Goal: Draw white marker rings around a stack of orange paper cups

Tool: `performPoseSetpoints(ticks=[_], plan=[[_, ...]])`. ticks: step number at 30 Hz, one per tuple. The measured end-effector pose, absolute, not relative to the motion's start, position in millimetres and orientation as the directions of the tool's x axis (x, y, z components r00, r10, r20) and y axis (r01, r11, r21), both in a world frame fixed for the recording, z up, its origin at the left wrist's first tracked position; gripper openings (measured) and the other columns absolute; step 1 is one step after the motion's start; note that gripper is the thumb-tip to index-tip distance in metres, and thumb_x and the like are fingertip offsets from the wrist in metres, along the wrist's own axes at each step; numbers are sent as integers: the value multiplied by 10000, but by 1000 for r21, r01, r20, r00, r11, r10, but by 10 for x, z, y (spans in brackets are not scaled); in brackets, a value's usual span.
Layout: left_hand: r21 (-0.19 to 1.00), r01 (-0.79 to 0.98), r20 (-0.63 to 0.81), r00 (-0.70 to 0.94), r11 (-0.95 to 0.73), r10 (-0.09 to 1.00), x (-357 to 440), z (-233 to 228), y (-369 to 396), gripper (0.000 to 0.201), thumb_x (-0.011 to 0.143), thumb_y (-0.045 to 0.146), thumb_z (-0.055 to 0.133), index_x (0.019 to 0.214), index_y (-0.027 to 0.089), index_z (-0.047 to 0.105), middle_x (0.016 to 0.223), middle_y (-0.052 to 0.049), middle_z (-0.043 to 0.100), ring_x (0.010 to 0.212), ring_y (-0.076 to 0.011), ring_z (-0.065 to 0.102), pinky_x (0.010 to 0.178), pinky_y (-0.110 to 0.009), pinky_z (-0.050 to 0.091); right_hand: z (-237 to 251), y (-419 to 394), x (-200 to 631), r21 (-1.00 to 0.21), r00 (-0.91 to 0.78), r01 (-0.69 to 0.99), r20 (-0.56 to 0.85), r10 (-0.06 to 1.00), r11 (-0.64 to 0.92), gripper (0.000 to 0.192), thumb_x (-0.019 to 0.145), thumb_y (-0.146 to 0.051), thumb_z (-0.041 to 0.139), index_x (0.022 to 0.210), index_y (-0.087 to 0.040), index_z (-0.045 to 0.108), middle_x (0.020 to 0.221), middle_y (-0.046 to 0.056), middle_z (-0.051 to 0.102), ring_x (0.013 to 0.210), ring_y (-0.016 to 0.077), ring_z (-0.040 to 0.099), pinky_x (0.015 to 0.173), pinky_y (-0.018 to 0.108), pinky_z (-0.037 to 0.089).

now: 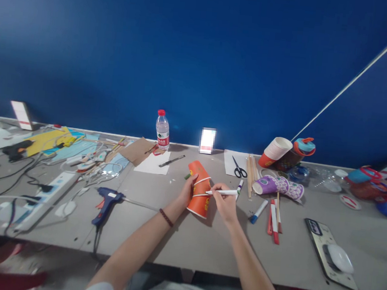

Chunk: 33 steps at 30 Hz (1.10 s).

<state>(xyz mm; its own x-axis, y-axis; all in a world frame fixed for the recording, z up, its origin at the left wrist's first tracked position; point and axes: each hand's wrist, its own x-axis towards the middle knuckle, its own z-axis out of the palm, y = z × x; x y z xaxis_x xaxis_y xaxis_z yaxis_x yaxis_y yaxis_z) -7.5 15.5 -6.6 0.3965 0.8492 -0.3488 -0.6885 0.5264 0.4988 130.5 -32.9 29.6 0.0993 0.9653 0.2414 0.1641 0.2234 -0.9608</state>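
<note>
Near the middle of the table, orange paper cups (199, 167) are joined end to end in a slightly bent column, with white rims across it. My left hand (186, 192) is closed around the column's left side, tilting it. A small dark green piece (187, 177) shows beside that hand; I cannot tell whether it is held. Pinched in my right hand (225, 205) is a white marker (225, 192) with a green end. Its tip is at the cups' right side, close to the lower white rim; contact is too small to make out.
Left lie a blue glue gun (108, 204), a power strip (49, 200) and cables. Behind stand a water bottle (162, 132) and a lit phone (208, 141). Rightward are scissors (239, 169), stacked cups (275, 152), purple cups (278, 186), markers (259, 210) and a phone (323, 248) under a white mouse.
</note>
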Motion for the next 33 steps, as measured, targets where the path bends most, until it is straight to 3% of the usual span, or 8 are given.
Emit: performPoseSetpoints(ticks=[17,23,27,33], plan=[[496,-680,-359,406,540,841,-77,-89,164,384,817,433,609,1019,112,666,742,-86,711,616,-210,657,689,-347,522,304,-310,1309,-968,144,146,224,964,203,121,697,-299,534,635,-206,580,585,-16,572,573,148,507,549,251,399],[515,-675,-355,393,528,848,-59,-59,139,368,820,416,606,988,96,677,757,-108,720,637,-235,666,708,-377,520,326,-298,1329,-987,205,92,146,968,129,128,685,-320,535,653,-208,590,561,-19,566,540,149,509,524,255,404],[524,-655,-380,392,544,838,-47,-24,111,342,833,401,598,957,95,684,743,-107,720,629,-228,665,702,-369,520,352,-307,1308,-982,206,74,187,961,175,125,694,-321,547,658,-211,592,614,-5,607,615,171,580,590,271,462],[538,-641,-422,358,548,833,-38,20,83,289,861,375,577,936,120,691,724,-90,719,602,-202,655,672,-328,516,328,-324,1295,-973,163,107,219,962,203,124,722,-319,577,673,-206,587,618,-5,603,595,164,579,578,270,460]])
